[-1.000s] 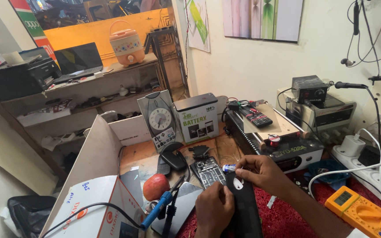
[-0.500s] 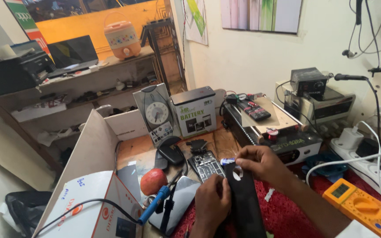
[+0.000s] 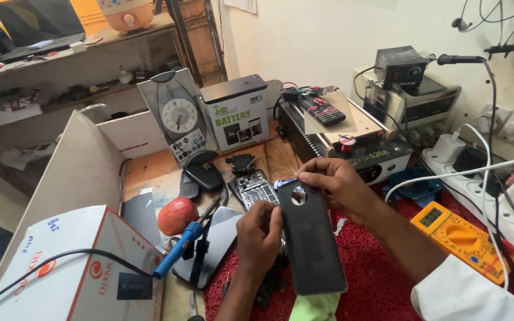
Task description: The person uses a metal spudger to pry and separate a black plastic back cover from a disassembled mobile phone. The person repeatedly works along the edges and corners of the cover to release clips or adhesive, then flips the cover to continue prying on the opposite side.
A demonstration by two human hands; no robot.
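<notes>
Black phone back cover (image 3: 310, 241) stands pinched between left hand (image 3: 259, 233) and right hand (image 3: 337, 185), both grips closed on its edges.

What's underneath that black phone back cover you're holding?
Under the black back cover show red mat and dark parts beside the left hand; whatever lies directly beneath is covered.

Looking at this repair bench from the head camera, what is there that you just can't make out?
- The far side of the black phone back cover: it faces away from the head camera.
- What lies under the left hand: the hand and cover hide it.
- The right hand fingertips: partly behind the cover's top edge.
- The yellow multimeter display: too small to read.
- The white box: cut off by the bottom edge.
</notes>
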